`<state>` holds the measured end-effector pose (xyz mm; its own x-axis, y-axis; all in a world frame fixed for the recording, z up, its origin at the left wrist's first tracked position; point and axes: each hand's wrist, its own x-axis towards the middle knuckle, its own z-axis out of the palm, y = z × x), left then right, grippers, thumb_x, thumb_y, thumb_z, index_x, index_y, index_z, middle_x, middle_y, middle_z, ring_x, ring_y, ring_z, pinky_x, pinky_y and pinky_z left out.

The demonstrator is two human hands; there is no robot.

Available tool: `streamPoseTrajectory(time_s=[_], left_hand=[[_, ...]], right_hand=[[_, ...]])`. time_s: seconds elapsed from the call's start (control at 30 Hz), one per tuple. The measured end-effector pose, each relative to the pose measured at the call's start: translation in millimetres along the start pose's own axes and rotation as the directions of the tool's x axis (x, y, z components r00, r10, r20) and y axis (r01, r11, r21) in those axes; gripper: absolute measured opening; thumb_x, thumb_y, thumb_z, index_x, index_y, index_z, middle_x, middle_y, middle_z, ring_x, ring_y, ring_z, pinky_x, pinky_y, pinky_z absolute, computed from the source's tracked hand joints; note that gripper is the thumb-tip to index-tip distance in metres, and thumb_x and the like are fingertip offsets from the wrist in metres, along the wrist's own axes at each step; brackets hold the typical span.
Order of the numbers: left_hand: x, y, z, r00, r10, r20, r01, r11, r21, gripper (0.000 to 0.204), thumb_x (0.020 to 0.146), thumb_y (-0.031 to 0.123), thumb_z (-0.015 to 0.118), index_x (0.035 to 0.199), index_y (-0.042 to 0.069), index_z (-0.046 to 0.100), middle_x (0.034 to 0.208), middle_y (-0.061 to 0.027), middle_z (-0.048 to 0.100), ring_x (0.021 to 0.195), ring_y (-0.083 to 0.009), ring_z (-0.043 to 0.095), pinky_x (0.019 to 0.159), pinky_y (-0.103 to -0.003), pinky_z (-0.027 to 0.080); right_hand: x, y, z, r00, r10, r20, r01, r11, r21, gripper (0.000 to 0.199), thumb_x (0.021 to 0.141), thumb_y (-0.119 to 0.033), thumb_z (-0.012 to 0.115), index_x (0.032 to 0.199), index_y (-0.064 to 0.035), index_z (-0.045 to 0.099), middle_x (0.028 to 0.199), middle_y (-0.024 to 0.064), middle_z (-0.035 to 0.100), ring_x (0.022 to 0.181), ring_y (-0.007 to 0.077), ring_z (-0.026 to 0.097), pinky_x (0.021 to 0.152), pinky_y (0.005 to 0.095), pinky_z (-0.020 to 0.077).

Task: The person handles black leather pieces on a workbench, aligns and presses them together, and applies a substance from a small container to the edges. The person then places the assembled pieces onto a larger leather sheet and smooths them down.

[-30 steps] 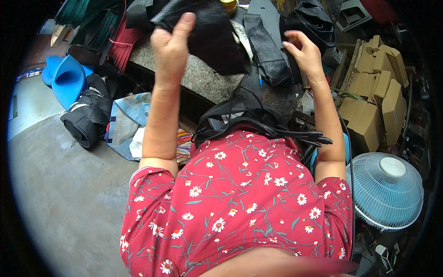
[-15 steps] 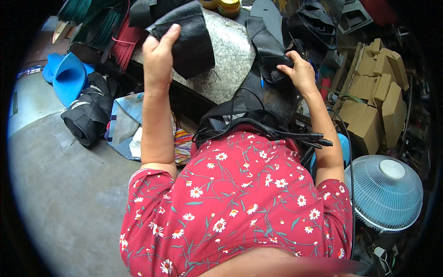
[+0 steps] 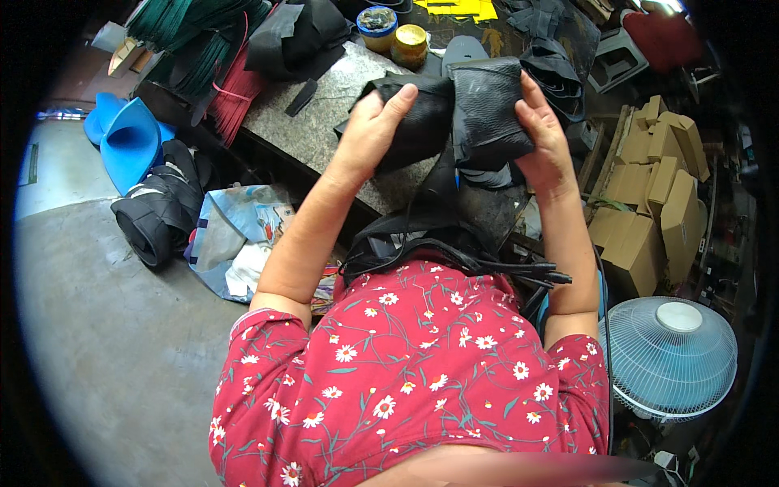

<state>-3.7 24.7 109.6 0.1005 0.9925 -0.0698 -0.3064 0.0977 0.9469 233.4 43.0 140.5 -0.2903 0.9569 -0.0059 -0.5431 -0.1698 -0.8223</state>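
Red floral fabric (image 3: pixel 422 373) of the person's garment fills the near foreground, with a bundle of black straps (image 3: pixel 454 252) lying at its upper edge. To the right, on the floor, stands a pale blue fan (image 3: pixel 669 357), face up. To the left, on the grey concrete floor (image 3: pixel 105 341), lies a printed bag (image 3: pixel 235 235), and just beyond it a roll of black rubber (image 3: pixel 158 211).

Both forearms rise from the foreground toward the stone slab worktop (image 3: pixel 324 114). The left hand (image 3: pixel 373 134) is closed on the left part of a folded black rubber piece (image 3: pixel 458 114), thumb on top and fingers wrapped beneath. The right hand (image 3: pixel 544 134) grips the right part of the same piece, fingers curled over its far edge. The piece is held up between the two hands, above the near edge of the worktop.

Stacked cardboard boxes (image 3: pixel 657 187) stand to the right of the worktop. On the far side of the slab stand two small jars (image 3: pixel 395 34), side by side. More black rubber scraps (image 3: pixel 296 36) lie behind them. At far left are blue plastic funnels (image 3: pixel 126 138) and bundles of green and red cord (image 3: pixel 219 49).
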Motion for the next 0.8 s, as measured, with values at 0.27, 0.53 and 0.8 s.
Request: streamPoseTrajectory(time_s=[0.27, 0.53, 0.8], left_hand=[[-0.6, 9.4, 32.7, 0.997, 0.072, -0.001, -0.070, 0.967, -0.246, 0.030, 0.094, 0.015, 0.065, 0.117, -0.003, 0.061, 0.109, -0.0089, 0.068, 0.094, -0.0147, 0.066, 0.085, -0.029, 0.054], [8.0, 47.7, 8.0, 0.953, 0.239, -0.184, -0.295, 0.867, -0.401, 0.017, 0.093, 0.007, 0.059, 0.102, -0.005, 0.067, 0.095, -0.0131, 0.072, 0.083, -0.0201, 0.071, 0.078, -0.031, 0.057], [10.0, 23.0, 25.8, 0.955, 0.251, 0.159, -0.264, 0.962, 0.065, 0.038, 0.098, 0.035, 0.059, 0.092, -0.001, 0.069, 0.097, -0.0104, 0.069, 0.083, -0.0159, 0.064, 0.075, -0.029, 0.050]], right_hand=[[4.5, 27.9, 11.2, 0.965, -0.216, 0.150, 0.261, 0.859, -0.440, 0.072, 0.085, -0.012, 0.074, 0.147, -0.0048, 0.037, 0.130, 0.0101, 0.056, 0.117, 0.0178, 0.055, 0.103, 0.0323, 0.0413], [-0.8, 58.4, -4.1, 0.954, 0.274, 0.121, -0.144, 0.775, -0.616, 0.054, 0.081, -0.011, 0.079, 0.130, 0.0009, 0.058, 0.117, 0.0029, 0.066, 0.106, 0.0122, 0.058, 0.098, 0.0288, 0.0440], [18.6, 25.9, 7.5, 0.982, 0.095, 0.164, 0.012, 0.830, -0.558, 0.050, 0.088, -0.017, 0.071, 0.131, 0.0018, 0.053, 0.123, 0.0109, 0.062, 0.113, 0.0190, 0.058, 0.102, 0.0324, 0.0426]])
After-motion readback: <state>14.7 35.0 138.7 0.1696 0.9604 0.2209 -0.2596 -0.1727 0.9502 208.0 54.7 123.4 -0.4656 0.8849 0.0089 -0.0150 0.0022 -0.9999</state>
